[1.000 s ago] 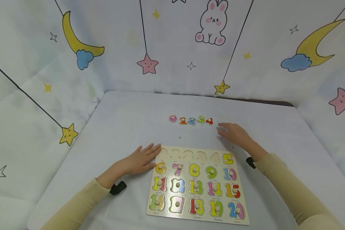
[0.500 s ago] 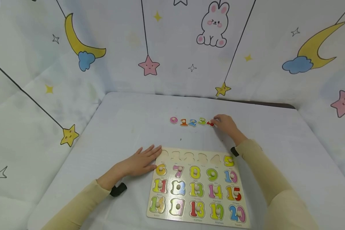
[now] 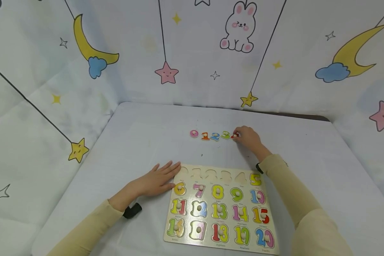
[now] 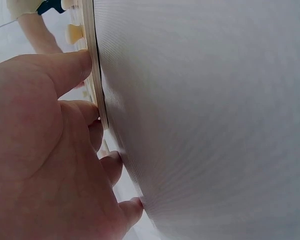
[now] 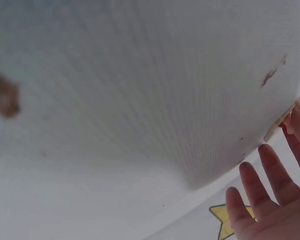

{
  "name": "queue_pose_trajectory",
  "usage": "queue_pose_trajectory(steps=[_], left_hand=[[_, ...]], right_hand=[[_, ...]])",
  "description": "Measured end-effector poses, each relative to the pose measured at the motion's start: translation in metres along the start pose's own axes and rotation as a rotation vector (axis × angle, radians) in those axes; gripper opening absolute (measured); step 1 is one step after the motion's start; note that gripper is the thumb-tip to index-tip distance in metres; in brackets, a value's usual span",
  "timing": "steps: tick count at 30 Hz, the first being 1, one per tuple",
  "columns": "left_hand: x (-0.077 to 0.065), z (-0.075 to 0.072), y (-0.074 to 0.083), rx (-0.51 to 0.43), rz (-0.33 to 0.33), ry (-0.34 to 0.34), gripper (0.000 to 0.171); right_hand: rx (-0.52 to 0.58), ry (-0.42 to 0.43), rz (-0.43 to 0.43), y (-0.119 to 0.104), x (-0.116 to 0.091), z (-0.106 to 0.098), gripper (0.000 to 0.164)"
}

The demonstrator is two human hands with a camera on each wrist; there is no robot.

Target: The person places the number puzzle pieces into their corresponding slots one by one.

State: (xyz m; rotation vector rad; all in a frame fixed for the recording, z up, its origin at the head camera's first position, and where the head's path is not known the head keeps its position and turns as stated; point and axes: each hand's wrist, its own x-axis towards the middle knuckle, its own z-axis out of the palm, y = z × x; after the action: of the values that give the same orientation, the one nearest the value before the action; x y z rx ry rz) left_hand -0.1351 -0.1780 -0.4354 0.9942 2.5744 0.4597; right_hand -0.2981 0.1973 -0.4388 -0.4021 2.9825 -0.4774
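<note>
My right hand pinches the red number 4 piece at its small knob, with much of the piece hidden by the fingers. In the right wrist view, thumb and forefinger of that hand meet at the right edge while the other fingers spread. My left hand rests with straight fingers at the upper left corner of a wooden number puzzle board. Its thumb and fingertips touch the board's edge in the left wrist view. The board's top row has several bare number-shaped recesses; knobbed numbers 5 to 20 sit in the others.
Left of the red 4 lie a pink 0, an orange 1, a blue 2 and a green 3 in a row. A white cloth covers the table. A patterned curtain stands behind it.
My right hand has moved left from beside the row of numbers to the red 4 and now pinches it. The left hand stays at the board's corner.
</note>
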Motion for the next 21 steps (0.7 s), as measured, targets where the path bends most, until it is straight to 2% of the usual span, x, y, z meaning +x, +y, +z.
queue_pose_trajectory(steps=[4, 12, 16, 21], left_hand=[[0.0, -0.0007, 0.0007, -0.01, 0.001, 0.001, 0.063], [0.0002, -0.0022, 0.0004, -0.013, 0.009, -0.002, 0.063], [-0.0001, -0.0023, -0.0001, -0.022, 0.014, 0.001, 0.063], [-0.0012, -0.0038, 0.0011, -0.026, 0.004, -0.004, 0.063]], right_hand=[[0.014, 0.022, -0.004, -0.0011, -0.001, 0.0006, 0.018], [0.021, 0.057, 0.049, -0.0044, -0.0044, -0.0015, 0.015], [0.018, 0.072, 0.02, -0.0057, -0.0054, -0.0022, 0.013], [0.104, 0.135, -0.031, -0.0029, -0.0093, -0.0021, 0.01]])
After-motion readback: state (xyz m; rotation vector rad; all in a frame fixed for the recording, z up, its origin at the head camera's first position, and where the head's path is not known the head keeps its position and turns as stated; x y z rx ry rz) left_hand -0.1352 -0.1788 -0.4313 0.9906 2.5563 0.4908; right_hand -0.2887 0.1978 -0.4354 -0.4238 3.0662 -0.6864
